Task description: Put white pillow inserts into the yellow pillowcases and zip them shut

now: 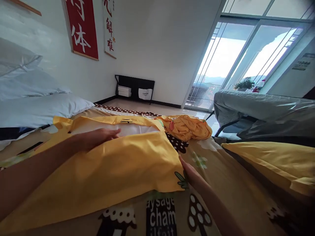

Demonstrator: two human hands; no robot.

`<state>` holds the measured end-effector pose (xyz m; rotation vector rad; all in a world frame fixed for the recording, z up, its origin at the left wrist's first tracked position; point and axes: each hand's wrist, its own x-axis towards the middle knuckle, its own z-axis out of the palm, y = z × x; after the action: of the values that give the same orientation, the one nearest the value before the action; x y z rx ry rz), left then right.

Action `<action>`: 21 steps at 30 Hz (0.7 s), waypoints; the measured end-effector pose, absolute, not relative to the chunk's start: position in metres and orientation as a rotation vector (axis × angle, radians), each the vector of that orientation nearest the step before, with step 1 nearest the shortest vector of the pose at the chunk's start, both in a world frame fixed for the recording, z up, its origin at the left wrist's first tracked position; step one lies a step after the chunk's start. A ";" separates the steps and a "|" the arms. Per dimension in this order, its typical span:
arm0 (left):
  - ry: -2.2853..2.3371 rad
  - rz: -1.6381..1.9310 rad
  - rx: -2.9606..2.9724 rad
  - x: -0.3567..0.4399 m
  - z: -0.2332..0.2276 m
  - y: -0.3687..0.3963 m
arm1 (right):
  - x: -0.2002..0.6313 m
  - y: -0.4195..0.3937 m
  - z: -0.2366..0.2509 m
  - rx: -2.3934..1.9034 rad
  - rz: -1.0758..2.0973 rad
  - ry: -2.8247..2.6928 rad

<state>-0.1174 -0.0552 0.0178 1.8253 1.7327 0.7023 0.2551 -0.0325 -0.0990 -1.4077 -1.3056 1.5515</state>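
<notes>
One white pillow (128, 128) inside yellow pillowcase (110, 167)

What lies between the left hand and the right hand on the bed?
In the head view, the yellow pillowcase spans the stretch between the left hand, resting on top, and the right hand, at its corner.

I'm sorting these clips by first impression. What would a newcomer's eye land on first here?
The big yellow pillowcase spread across the patterned bed sheet fills the middle, a white pillow showing at its open far end. The left hand lies flat at that opening, and the right hand touches the case's right edge. Behind, red banners with white characters hang on the wall, and bright windows glow at right.
</notes>
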 end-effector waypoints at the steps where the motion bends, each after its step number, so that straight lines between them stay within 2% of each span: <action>1: 1.669 0.593 1.844 -0.130 0.032 -0.057 | 0.249 -0.032 -0.101 -1.359 1.589 -1.260; 3: 1.621 0.489 1.949 -0.141 0.055 -0.061 | 0.233 -0.032 -0.104 -1.344 1.526 -1.267; 4: 1.674 0.553 2.036 -0.140 0.062 -0.062 | 0.224 -0.032 -0.106 -1.373 1.429 -1.316; 7: 1.987 1.001 2.268 -0.130 0.063 -0.059 | 0.209 -0.029 -0.115 -1.456 1.052 -1.498; 9: 2.107 1.061 2.395 -0.128 0.045 -0.054 | 0.215 -0.027 -0.121 -1.518 0.864 -1.584; 13: 2.044 0.678 2.471 -0.138 -0.017 -0.050 | 0.248 -0.028 -0.129 -1.749 0.537 -1.698; 16: 2.020 0.717 2.447 -0.145 -0.040 -0.056 | 0.265 -0.025 -0.131 -1.913 0.320 -1.783; 21: 1.853 1.046 2.252 -0.141 0.009 -0.062 | 0.270 0.002 -0.106 -2.020 0.146 -1.672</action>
<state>-0.1414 -0.0620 0.0087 2.2524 1.8526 1.0460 0.2702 0.0020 -0.1058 -2.0198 -1.6722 0.1464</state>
